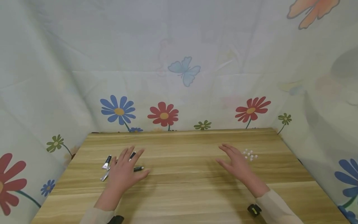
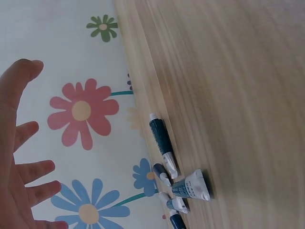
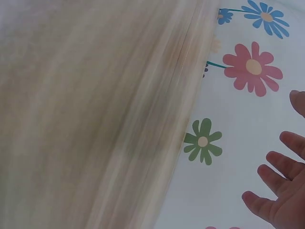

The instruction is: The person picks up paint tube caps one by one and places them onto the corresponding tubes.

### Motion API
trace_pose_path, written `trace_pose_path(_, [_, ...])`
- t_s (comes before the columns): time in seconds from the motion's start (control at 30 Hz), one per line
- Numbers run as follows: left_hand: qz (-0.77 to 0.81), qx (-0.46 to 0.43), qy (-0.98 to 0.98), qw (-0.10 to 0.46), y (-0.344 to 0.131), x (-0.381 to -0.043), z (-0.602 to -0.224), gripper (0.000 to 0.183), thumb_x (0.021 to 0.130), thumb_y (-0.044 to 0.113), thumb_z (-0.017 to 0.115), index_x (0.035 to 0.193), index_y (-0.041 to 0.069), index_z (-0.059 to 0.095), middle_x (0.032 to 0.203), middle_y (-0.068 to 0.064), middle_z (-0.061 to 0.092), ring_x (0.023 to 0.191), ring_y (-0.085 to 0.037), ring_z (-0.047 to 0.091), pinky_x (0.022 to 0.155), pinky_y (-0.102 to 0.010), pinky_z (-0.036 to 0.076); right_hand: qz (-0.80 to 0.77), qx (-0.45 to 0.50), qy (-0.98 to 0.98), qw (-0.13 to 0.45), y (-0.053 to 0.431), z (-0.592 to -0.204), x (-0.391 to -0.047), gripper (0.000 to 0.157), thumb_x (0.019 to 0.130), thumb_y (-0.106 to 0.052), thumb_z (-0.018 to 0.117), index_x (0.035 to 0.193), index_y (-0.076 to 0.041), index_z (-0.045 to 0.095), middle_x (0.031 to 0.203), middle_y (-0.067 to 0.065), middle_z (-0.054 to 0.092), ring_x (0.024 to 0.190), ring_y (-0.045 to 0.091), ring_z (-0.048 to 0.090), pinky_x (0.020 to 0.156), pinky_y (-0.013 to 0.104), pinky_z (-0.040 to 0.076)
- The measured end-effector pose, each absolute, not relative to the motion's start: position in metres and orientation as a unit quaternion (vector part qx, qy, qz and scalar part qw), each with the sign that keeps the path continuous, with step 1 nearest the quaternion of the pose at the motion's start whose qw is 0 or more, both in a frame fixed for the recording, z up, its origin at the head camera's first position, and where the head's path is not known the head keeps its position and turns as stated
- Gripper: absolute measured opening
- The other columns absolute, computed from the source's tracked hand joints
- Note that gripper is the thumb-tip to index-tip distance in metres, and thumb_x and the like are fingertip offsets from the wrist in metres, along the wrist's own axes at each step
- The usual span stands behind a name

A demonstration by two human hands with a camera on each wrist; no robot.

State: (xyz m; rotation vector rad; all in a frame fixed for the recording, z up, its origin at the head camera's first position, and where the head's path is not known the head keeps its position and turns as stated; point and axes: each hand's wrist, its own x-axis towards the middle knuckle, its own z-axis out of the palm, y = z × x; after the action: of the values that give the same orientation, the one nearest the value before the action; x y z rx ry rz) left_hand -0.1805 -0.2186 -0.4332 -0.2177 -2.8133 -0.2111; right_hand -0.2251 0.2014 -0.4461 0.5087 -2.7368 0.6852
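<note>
My left hand (image 1: 124, 172) hovers with spread fingers over a small group of paint tubes at the table's left. In the head view it covers part of them. One dark tube (image 1: 107, 161) with a silver end lies left of the hand, another tube (image 1: 138, 169) shows by the thumb. The left wrist view has several tubes, among them a dark green one (image 2: 162, 138) and a short white-ended one (image 2: 192, 185). My right hand (image 1: 237, 163), fingers extended and holding nothing, is above the right half of the table, beside several small white pieces (image 1: 250, 154).
The wooden table (image 1: 181, 186) fills the lower middle of the head view. A cloth backdrop (image 1: 212, 99) with printed flowers and butterflies hangs behind it and on both sides. A dark band (image 1: 254, 210) sits at my right wrist.
</note>
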Motion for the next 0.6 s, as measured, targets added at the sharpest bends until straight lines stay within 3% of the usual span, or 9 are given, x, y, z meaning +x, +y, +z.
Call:
trace_pose_path(0.23, [-0.073, -0.078, -0.975, 0.196, -0.226, -0.170, -0.441, 0.076, 0.079, 0.053, 0.081, 0.143, 0.021, 0.058, 0.145, -0.018, 0.059, 0.135, -0.041, 0.055, 0.104, -0.066, 0.044, 0.256, 0.170, -0.941, 0.142, 0.206, -0.452, -0.219, 0.051, 0.094, -0.023, 0.074, 0.136, 0.003, 0.060, 0.142, 0.028, 0.058, 0.134, 0.049, 0.053, 0.110, 0.065, 0.043])
trace_pose_path(0.43, [-0.100, -0.091, -0.959, 0.251, -0.233, -0.159, -0.443, 0.064, 0.077, 0.041, 0.085, 0.133, 0.014, 0.067, 0.126, -0.018, 0.070, 0.113, -0.040, 0.068, 0.093, -0.059, 0.054, 0.274, 0.173, -0.931, 0.166, 0.211, -0.456, -0.213, 0.044, 0.093, -0.018, 0.075, 0.129, 0.005, 0.063, 0.134, 0.027, 0.065, 0.128, 0.048, 0.058, 0.108, 0.062, 0.046])
trace_pose_path(0.6, [-0.121, -0.062, -0.968, 0.209, -0.237, -0.153, -0.441, 0.056, 0.083, 0.034, 0.082, 0.131, 0.010, 0.067, 0.124, -0.020, 0.070, 0.110, -0.043, 0.068, 0.088, -0.059, 0.056, 0.288, 0.181, -0.919, 0.197, 0.219, -0.461, -0.208, 0.039, 0.090, -0.011, 0.076, 0.123, 0.007, 0.066, 0.125, 0.027, 0.068, 0.118, 0.047, 0.063, 0.101, 0.061, 0.050])
